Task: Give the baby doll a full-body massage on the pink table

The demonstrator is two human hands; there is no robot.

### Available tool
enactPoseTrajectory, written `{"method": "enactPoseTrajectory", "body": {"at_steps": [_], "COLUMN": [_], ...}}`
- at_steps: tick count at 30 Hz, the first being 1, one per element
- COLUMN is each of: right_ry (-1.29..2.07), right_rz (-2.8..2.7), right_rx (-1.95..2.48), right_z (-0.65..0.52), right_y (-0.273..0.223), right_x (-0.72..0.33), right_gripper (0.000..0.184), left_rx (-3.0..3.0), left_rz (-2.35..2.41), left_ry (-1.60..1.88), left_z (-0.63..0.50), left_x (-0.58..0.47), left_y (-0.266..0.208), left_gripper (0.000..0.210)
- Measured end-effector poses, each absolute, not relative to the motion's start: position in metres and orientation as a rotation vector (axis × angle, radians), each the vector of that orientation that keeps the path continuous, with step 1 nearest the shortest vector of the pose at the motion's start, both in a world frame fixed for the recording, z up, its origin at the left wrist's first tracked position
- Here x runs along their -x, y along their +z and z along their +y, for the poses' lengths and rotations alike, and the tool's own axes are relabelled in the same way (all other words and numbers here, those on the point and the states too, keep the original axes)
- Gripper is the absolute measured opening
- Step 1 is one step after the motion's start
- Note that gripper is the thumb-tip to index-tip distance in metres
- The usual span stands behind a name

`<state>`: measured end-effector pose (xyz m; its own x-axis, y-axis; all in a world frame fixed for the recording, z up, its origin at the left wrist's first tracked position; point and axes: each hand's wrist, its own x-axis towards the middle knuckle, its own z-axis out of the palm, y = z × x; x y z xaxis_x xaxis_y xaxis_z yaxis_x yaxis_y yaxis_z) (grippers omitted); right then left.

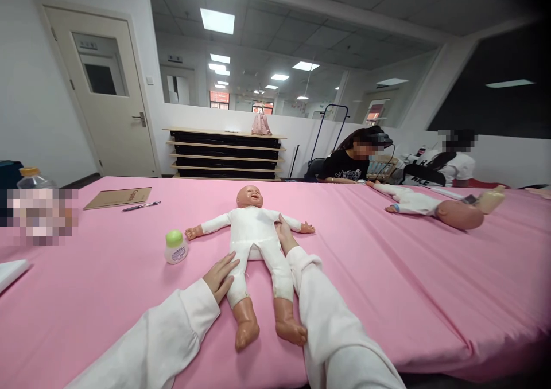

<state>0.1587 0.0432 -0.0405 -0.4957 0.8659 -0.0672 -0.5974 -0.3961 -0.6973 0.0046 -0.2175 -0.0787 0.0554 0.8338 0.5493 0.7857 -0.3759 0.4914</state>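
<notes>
A baby doll with a white cloth body lies face up on the pink-covered table, its head away from me and arms spread wide. Against the doll's thigh on the left rests my left hand, fingers stretched out and nothing in its grip. My right hand lies along the other side of the torso, just under the doll's arm; its fingers look extended, partly hidden by the doll. Beside the doll's hand on the left stands a small white jar with a green lid.
Further left are a brown notebook, a pen and a bottle with an orange cap. Another doll lies at the right, near a yellowish bottle. A person in black sits across the table.
</notes>
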Motion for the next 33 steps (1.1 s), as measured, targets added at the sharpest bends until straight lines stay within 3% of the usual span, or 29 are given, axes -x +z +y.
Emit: {"method": "enactPoseTrajectory", "body": {"at_steps": [9,23,33], "right_ry": [2.062,2.054,1.907], "right_rz": [-0.673,-0.57,-0.453], "right_rx": [0.581,0.548,0.545], "right_z": [0.043,0.042,0.06], "right_y": [-0.043,-0.044,-0.048], "right_x": [-0.158,-0.158,-0.179], "right_gripper": [0.029,0.034,0.036], "left_rx": [-2.375,-2.329,-2.097], "left_rz": [1.758,1.782,1.971], "left_ry": [1.167,1.186,1.19], "left_z": [-0.221,-0.223,-0.199], "left_x": [-0.003,-0.006,-0.025], "left_y": [-0.08,-0.076,-0.027], "left_gripper": [0.044,0.044,0.028]}}
